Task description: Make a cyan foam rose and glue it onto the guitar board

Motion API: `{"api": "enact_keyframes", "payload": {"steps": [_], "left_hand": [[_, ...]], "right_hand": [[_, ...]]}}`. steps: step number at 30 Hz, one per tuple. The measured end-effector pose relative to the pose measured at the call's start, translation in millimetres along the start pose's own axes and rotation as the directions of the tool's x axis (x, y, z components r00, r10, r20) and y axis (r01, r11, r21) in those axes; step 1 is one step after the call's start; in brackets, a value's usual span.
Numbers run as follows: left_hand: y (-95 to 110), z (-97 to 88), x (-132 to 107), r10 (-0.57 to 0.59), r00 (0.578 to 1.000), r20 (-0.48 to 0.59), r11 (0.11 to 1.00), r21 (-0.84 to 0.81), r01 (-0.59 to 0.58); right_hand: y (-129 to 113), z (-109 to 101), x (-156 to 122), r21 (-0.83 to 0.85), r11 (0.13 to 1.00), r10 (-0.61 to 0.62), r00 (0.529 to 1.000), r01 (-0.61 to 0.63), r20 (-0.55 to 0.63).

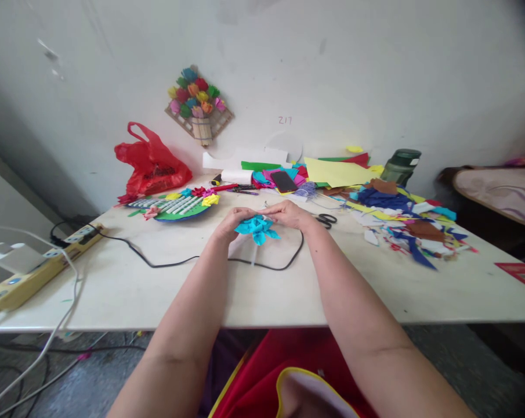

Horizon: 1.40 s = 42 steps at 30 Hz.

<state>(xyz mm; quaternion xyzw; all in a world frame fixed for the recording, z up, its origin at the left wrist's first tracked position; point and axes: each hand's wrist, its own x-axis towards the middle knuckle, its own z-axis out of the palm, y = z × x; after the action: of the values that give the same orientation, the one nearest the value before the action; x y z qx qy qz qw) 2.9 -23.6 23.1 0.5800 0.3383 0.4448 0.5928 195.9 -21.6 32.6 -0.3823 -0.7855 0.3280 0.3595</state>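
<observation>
A turquoise paper flower (259, 229) is held over the middle of the table between both my hands. My left hand (235, 223) grips it from the left with closed fingers. From the right, my right hand (287, 213) pinches the flower's far edge. Its petals spread toward me, and a pale, thin strip or stick (255, 255) shows just below it. The fingertips are partly hidden behind the petals.
A black cable (158, 265) crosses the table below my hands. Black scissors (326, 220) lie right, near paper scraps (388, 200). Left are a decorated green disc (186, 212), a red plastic bag (151, 162) and a power strip (49, 264). A phone (283, 182) lies behind.
</observation>
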Motion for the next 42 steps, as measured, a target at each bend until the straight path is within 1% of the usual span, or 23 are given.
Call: {"api": "enact_keyframes", "payload": {"steps": [6,12,22,27,30,34,38,42], "left_hand": [[-1,-1.6,1,-0.027,1.0,-0.006,1.0,-0.011,0.027],[-2,-2.5,2,-0.02,1.0,-0.007,1.0,-0.003,0.02],[0,0.3,1,-0.027,1.0,-0.013,1.0,-0.001,0.027],[-2,-1.9,3,-0.027,1.0,-0.009,1.0,0.008,0.027],[-2,-3.2,3,-0.023,1.0,-0.006,1.0,0.017,0.023],[0,-2.0,1,-0.012,1.0,-0.012,1.0,0.029,0.012],[3,0.3,0,-0.012,1.0,-0.003,0.999,0.045,0.012],[1,-0.6,1,-0.017,1.0,0.012,0.998,0.057,0.016]], "right_hand": [[2,0,0,0.029,0.999,0.017,1.0,-0.017,0.023],[0,0,0,0.024,1.0,-0.007,0.999,0.006,0.035],[-1,-1,0,-0.031,0.999,-0.02,1.0,0.021,0.018],[0,-1,1,-0.055,0.998,0.005,1.0,-0.003,0.031],[-3,-1,0,-0.087,0.996,0.017,1.0,-0.015,0.025],[-8,0,-2,-0.14,0.99,-0.007,1.0,0.006,-0.004],[-9,2,-1,-0.229,0.973,-0.006,0.999,-0.007,-0.054],[-9,5,1,-0.314,0.949,-0.016,0.996,-0.013,-0.089]]}}
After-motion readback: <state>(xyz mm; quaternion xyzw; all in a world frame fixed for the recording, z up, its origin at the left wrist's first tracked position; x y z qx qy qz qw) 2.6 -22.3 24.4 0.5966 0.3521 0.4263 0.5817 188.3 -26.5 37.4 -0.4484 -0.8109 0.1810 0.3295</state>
